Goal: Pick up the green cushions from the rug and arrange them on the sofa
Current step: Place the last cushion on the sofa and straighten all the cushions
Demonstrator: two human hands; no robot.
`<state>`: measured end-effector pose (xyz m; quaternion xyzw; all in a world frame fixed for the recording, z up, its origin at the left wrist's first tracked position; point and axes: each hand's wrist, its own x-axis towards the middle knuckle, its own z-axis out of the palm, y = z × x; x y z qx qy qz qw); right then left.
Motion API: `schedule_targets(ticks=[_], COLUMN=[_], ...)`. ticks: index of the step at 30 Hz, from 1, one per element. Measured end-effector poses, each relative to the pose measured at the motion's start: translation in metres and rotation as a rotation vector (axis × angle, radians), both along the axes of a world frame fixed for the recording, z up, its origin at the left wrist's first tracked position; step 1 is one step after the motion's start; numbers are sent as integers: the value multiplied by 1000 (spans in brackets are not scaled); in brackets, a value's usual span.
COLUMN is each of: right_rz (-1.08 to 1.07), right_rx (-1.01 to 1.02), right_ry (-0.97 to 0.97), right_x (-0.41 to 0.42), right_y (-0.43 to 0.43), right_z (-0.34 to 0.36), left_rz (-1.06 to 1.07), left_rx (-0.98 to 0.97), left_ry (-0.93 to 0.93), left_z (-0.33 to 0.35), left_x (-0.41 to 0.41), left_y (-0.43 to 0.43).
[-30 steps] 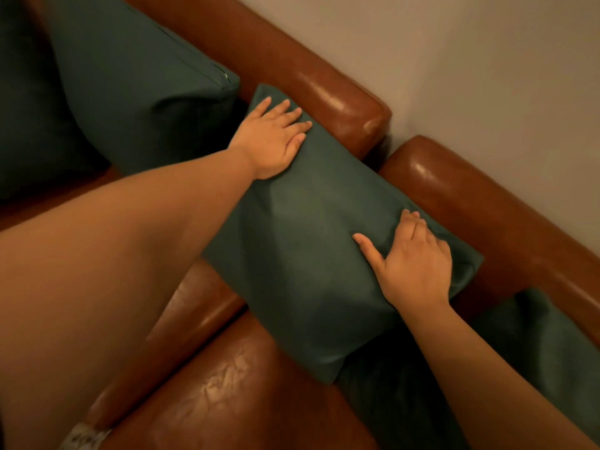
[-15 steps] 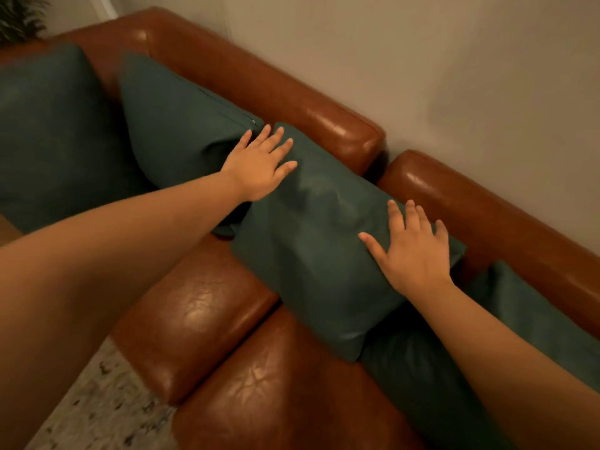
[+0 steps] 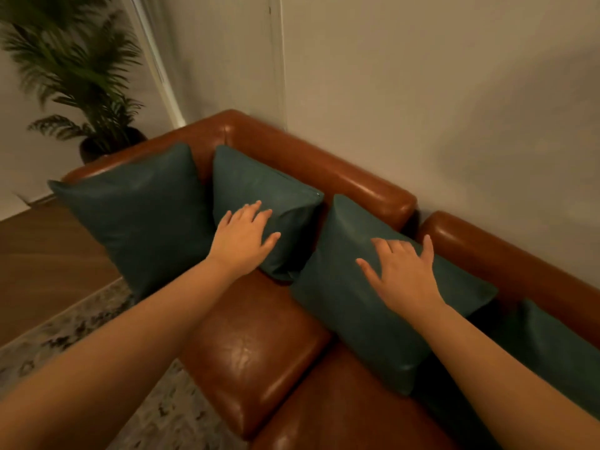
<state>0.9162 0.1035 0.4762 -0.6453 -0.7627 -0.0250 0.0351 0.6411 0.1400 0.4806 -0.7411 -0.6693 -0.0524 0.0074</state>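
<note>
Several dark green cushions lean along the back of a brown leather sofa (image 3: 259, 358). The leftmost cushion (image 3: 136, 216) stands at the sofa's arm. My left hand (image 3: 243, 238) lies flat and open on the second cushion (image 3: 266, 196). My right hand (image 3: 402, 274) rests with spread fingers on the third cushion (image 3: 357, 306), which leans against the backrest. A fourth green cushion (image 3: 552, 345) lies partly hidden under my right forearm at the right edge.
A pale patterned rug (image 3: 74, 329) covers the wooden floor (image 3: 42, 254) in front of the sofa. A potted palm (image 3: 84, 79) stands behind the sofa's left arm. A plain wall (image 3: 422, 108) runs behind the backrest.
My view has pulled back and up. My left hand has slid off the third cushion onto the second one. My right hand has stayed on the third cushion, fingers spread wider.
</note>
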Motion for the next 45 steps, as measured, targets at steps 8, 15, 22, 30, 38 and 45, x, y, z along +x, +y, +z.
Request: schedule_targets(ticks=[8, 15, 22, 30, 38, 45], right_rz=[35, 98, 128, 148, 143, 46], right_rx=[44, 38, -74, -104, -201, -228], right_ry=[172, 215, 214, 192, 215, 280], right_x=[-128, -236, -299, -318, -344, -337], right_y=[-47, -76, -99, -92, -34, 59], right_z=[42, 68, 69, 67, 49, 26], left_rz=[29, 103, 195, 278, 288, 198], left_rx=[42, 29, 51, 52, -4, -118], left_ry=[-4, -112, -250, -490, -519, -410], left_z=[38, 62, 65, 57, 42, 26], left_x=[-116, -227, -299, -339, -362, -357], left_y=[-79, -150, -198, -208, -152, -33])
